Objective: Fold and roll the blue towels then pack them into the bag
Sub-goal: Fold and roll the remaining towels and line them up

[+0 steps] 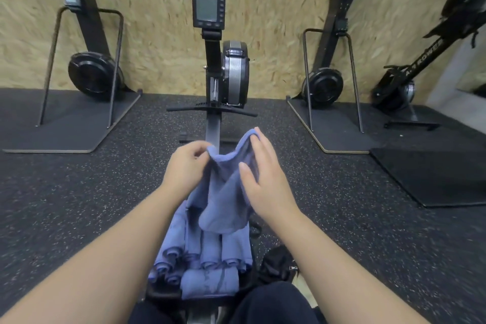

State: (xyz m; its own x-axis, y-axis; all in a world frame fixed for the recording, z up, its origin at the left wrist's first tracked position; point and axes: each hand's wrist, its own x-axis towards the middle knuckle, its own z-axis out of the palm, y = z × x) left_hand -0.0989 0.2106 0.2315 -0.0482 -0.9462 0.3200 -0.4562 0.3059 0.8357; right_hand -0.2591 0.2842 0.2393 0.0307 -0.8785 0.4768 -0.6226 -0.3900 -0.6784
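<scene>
So the left hand (188,163) pinched one top corner of a soft blue terry towel (223,187), fingers curled round it. The right hand (259,176) had the other corner with straighter fingers, thumb out. The towel hung over a row of rolled blue towels (200,258), black fabric bag (276,265) just beside them.

Black bag (276,265) mostly hidden behind right forearm; right machine (420,60) cut off.

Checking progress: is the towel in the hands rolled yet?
Not rolled: the towel hangs loose between the left hand and right hand.
</scene>
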